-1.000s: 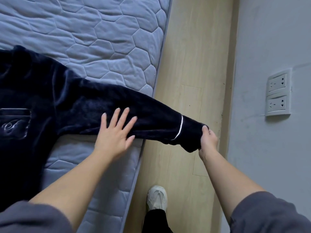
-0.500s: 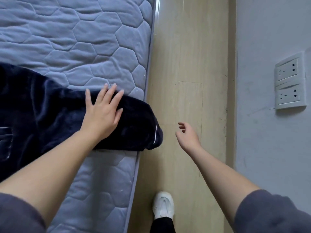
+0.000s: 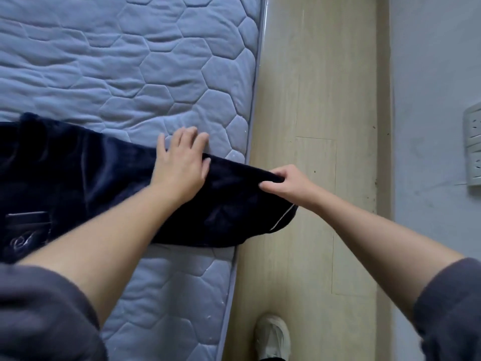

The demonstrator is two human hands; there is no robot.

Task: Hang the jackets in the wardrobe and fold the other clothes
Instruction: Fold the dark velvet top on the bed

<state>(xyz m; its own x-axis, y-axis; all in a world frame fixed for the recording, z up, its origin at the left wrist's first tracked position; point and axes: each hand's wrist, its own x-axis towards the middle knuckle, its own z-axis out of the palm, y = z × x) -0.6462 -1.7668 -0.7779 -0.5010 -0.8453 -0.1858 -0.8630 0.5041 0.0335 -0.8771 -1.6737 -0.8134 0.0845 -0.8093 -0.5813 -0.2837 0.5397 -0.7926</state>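
left hand [image 3: 179, 165]: flat, fingers spread, pressing down on the sleeve [image 3: 234, 204]; fingertips reach past the cloth onto the mattress [image 3: 130, 61].
right hand [image 3: 289, 183]: thumb and fingers pinch the upper edge of the sleeve, right at the mattress edge.
sleeve: looks doubled over. Its cuff [image 3: 283, 220], the one with white piping, hangs just off the mattress over the floor [image 3: 312, 100].
top [image 3: 65, 183]: dark navy, plush, lying on the mattress. The body runs out of frame to my left, chest pocket [image 3: 26, 222] up.
long axis: the sleeve runs left to right across the mattress, dropping slightly toward the cuff. It points at the wall side, roughly square to the mattress edge.
stage: my read is early in the fold. The top is spread out and this sleeve is gripped but not yet laid across the body.
left to do: bring this sleeve in, then the other sleeve (not in view), then fold the body. Nothing else of the task shows here, so I can't judge the rest.
surroundings: my white shoe [image 3: 273, 337] on the floor below; a wall socket [image 3: 472, 147] at the right edge.
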